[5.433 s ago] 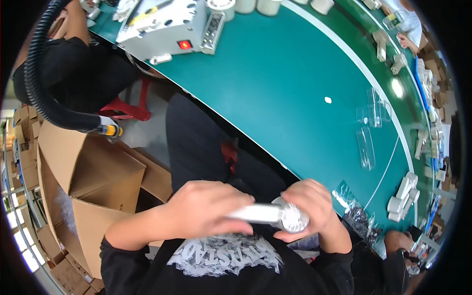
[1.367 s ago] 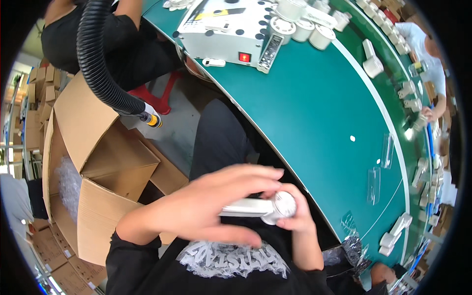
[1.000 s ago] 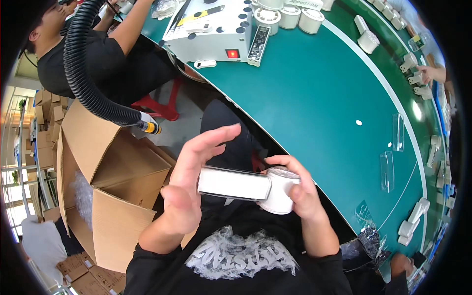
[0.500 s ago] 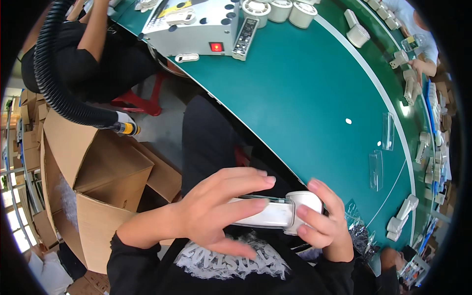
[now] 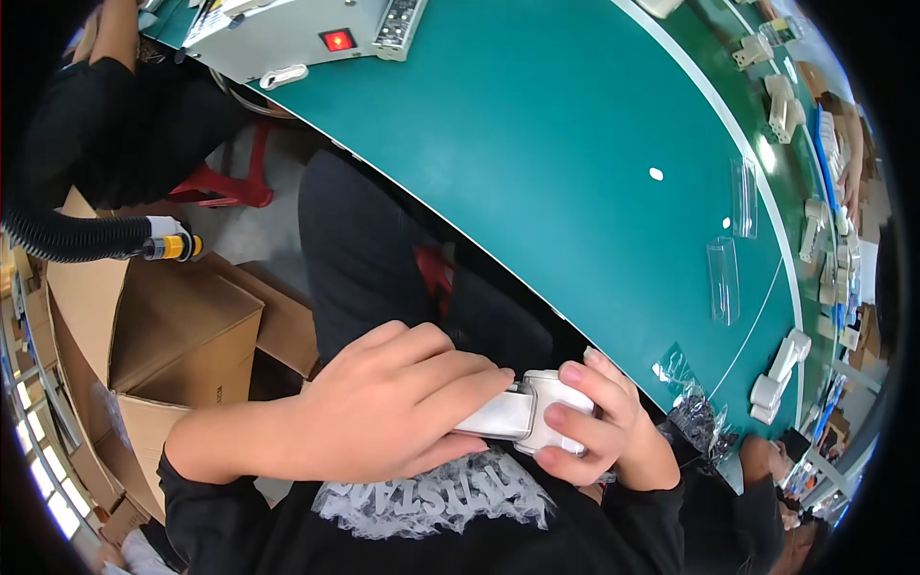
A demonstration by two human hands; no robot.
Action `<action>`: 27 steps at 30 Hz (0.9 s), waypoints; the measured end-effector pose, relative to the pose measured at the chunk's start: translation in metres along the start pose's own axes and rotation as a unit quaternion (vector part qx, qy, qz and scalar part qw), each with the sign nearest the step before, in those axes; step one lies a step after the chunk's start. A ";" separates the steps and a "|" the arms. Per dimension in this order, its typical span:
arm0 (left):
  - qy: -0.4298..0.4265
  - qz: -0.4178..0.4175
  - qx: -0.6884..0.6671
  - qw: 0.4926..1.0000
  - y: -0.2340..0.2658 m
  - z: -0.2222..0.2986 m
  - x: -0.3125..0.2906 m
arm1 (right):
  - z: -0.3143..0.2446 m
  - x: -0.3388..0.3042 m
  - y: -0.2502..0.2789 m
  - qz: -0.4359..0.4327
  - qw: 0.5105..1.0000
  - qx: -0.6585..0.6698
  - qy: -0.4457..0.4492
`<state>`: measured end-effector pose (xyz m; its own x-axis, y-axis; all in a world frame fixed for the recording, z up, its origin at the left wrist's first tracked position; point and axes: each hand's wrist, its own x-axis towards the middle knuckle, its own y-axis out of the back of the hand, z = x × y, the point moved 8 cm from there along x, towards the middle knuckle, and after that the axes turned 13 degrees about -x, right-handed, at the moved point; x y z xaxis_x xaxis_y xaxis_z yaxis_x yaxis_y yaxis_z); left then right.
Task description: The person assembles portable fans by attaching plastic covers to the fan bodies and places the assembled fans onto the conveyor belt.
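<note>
Shows a white device point(image 5: 505, 417) held in both hands above the lap point(image 5: 369, 259), just off the near edge of a green table point(image 5: 479, 125); probably held close to the body for steadiness. Wraps the handle point(image 5: 487, 422) with the left hand point(image 5: 393, 402), fingers bent over the top and thumb below. Grasps the rounded head point(image 5: 542, 387) narrowly with the right hand point(image 5: 618, 422), fingertips on white plastic. Appears to brace both ends this way, against slipping. Cannot tell the rest, under the left palm.

Includes, toward the table's far edge, two clear trays point(image 5: 724, 280) and two small white pieces point(image 5: 655, 173), likely placed there for easy reach. Has a second device point(image 5: 779, 377) near the far edge, by the right corner, and crumpled plastic point(image 5: 692, 422) at the near edge, toward the same corner. Shows a grey box point(image 5: 287, 48) with a red switch point(image 5: 337, 40) toward the left corner, beside a small white part point(image 5: 284, 77), perhaps set there out of the hands' way. Has an open carton point(image 5: 182, 316) left of the lap, near a black hose point(image 5: 77, 238).
</note>
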<state>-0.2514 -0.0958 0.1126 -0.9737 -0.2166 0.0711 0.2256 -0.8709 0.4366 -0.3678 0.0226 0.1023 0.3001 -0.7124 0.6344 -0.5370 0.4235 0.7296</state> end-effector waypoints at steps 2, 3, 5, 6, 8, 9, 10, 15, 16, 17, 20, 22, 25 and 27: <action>-0.039 0.045 0.051 0.997 0.004 0.009 -0.001 | -0.003 0.004 0.004 0.016 0.999 -0.031 0.029; -0.040 0.044 0.049 0.997 0.004 0.009 -0.001 | -0.004 0.003 0.004 0.026 0.997 -0.054 0.040; -0.048 0.052 0.062 0.996 0.007 0.012 -0.002 | -0.005 0.004 0.004 0.016 0.997 -0.057 0.044; -0.047 0.053 0.063 0.995 0.008 0.012 -0.002 | -0.006 0.005 0.005 0.008 0.997 -0.058 0.050; -0.046 0.043 0.079 0.995 0.012 0.011 -0.004 | -0.001 0.001 0.015 -0.021 0.998 -0.041 0.045; -0.038 0.049 0.087 0.994 0.016 0.009 -0.008 | 0.001 -0.002 0.021 -0.051 0.998 -0.025 0.040; -0.040 0.052 0.065 0.996 0.019 0.007 -0.010 | 0.006 -0.005 0.034 -0.098 0.995 0.010 -0.014; -0.067 0.063 -0.002 0.996 0.042 -0.004 -0.014 | 0.005 -0.041 0.100 0.083 0.975 -0.176 -0.110; -0.073 0.067 -0.004 0.995 0.045 -0.008 -0.016 | 0.002 -0.045 0.111 0.099 0.967 -0.209 -0.105; -0.076 0.104 0.026 0.991 0.053 -0.014 -0.018 | -0.001 -0.046 0.115 0.096 0.968 -0.208 -0.102; -0.081 0.133 0.096 0.983 0.061 -0.017 -0.025 | 0.005 -0.030 0.099 0.025 0.985 -0.165 -0.043; -0.073 0.149 0.092 0.982 0.060 -0.011 -0.028 | 0.007 -0.018 0.085 -0.026 0.989 -0.146 0.005; -0.088 0.156 0.113 0.977 0.056 -0.005 -0.032 | 0.003 -0.006 0.075 0.031 0.991 -0.131 0.029; -0.098 0.163 0.120 0.974 0.052 -0.002 -0.036 | 0.002 -0.002 0.074 0.038 0.990 -0.127 0.038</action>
<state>-0.2048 -0.1340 0.1307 -0.8440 -0.3555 0.4016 0.5333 -0.6358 0.5580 -0.4099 0.0539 0.1547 0.3294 -0.6327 0.7009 -0.3482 0.6086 0.7130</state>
